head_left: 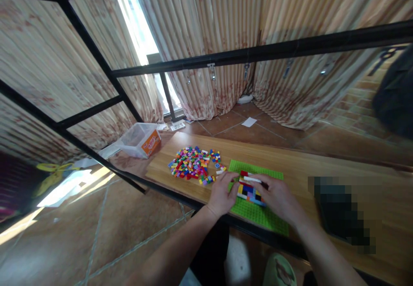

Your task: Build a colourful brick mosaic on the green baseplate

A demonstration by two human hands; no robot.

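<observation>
A green baseplate (271,221) lies on the wooden table, bearing a block of toy bricks (249,191) in yellow, blue, black, purple, orange and red. Over the far side of that block, my right hand (277,195) is closed, its fingers and thumb pinching a long white brick (252,179). Whether the white brick touches the bricks below is not clear. My left hand (222,193) rests at the left edge of the baseplate, thumb and fingers curved but apart, fingertips close to the block. Nothing shows between them.
A heap of loose colourful bricks (190,163) spreads over the table (180,141) to the left. A clear plastic box (137,138) with an orange label stands on the floor beyond. Right of the baseplate lies a dark, pixelated object (342,212). A black metal bar (258,53) crosses ahead.
</observation>
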